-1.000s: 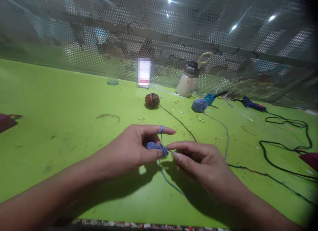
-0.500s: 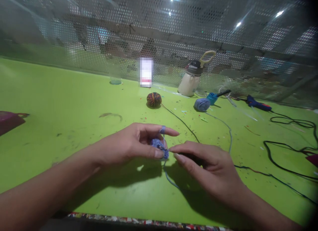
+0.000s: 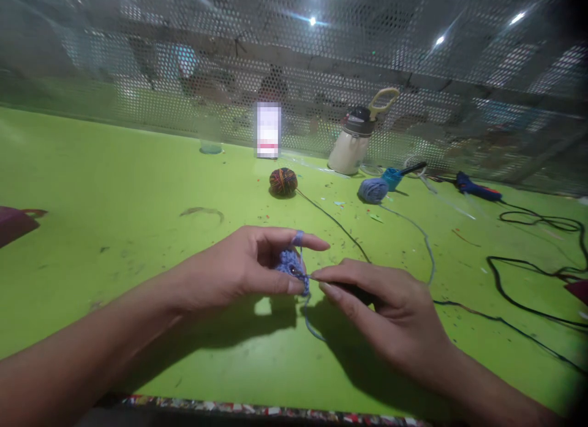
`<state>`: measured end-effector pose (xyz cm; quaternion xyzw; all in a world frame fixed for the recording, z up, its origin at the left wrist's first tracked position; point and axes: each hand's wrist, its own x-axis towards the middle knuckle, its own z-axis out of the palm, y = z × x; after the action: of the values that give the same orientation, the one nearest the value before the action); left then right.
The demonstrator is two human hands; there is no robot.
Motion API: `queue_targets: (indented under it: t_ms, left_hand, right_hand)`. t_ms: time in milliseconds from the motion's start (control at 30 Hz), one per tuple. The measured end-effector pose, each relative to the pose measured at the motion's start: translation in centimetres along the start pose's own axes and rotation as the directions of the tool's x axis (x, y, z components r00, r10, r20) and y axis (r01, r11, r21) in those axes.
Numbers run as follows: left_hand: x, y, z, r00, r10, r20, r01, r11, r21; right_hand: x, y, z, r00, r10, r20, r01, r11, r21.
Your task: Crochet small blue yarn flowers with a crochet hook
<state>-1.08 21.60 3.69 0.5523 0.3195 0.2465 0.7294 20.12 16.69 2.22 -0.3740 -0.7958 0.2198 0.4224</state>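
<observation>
My left hand (image 3: 243, 264) pinches a small blue crochet piece (image 3: 289, 263) between thumb and fingers. Blue yarn (image 3: 298, 238) is wound round its outstretched index finger and runs down to the stitches. In my right hand (image 3: 386, 304) is a crochet hook (image 3: 310, 277), gripped like a pen, its tip at the piece near my left thumb. Most of the hook's handle is hidden by the fingers. A loose blue strand hangs below the piece and passes under my right hand. Farther back lies a blue yarn ball (image 3: 373, 190) with its strand trailing right.
Behind my hands on the green table (image 3: 114, 176) sit a multicoloured yarn ball (image 3: 283, 182), a lit phone (image 3: 267, 130), a bottle (image 3: 348, 148) and a blue container (image 3: 392, 178). A glue gun (image 3: 478, 187) with a looping black cord lies right. Perforated mesh (image 3: 160, 65) borders the back.
The crochet piece has tilted slightly in my left hand, showing more of its stitched face. Both hands keep nearly the same place, and the camera view has shifted a little.
</observation>
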Motion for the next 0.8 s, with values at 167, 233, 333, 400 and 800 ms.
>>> queue_targets:
  t_ms: [167,233,333,400,800]
  left_hand:
    - [-0.2,-0.1,-0.1,0.997,-0.007,0.08,0.008,1.0,-0.009]
    - [-0.2,-0.3,-0.1,0.993,0.015,0.115,-0.011,0.999,-0.032]
    - [-0.2,-0.4,-0.1,0.987,0.027,0.155,-0.014,0.996,-0.089]
    - [-0.3,-0.5,-0.1,0.984,0.023,0.176,-0.001,0.992,-0.123]
    - [-0.3,-0.4,-0.3,0.981,0.045,0.188,-0.023,0.992,-0.121]
  right_hand:
    - [0.2,0.3,-0.3,0.996,-0.066,0.058,0.065,0.998,0.012]
    - [0.3,0.4,-0.6,0.99,-0.116,0.085,0.116,0.993,-0.004]
    - [0.4,0.4,-1.0,0.978,-0.177,0.11,0.181,0.983,-0.025]
    - [0.4,0.3,-1.2,0.971,-0.2,0.129,0.205,0.978,-0.027]
    - [-0.1,0.0,-1.4,0.976,-0.187,0.116,0.197,0.977,-0.08]
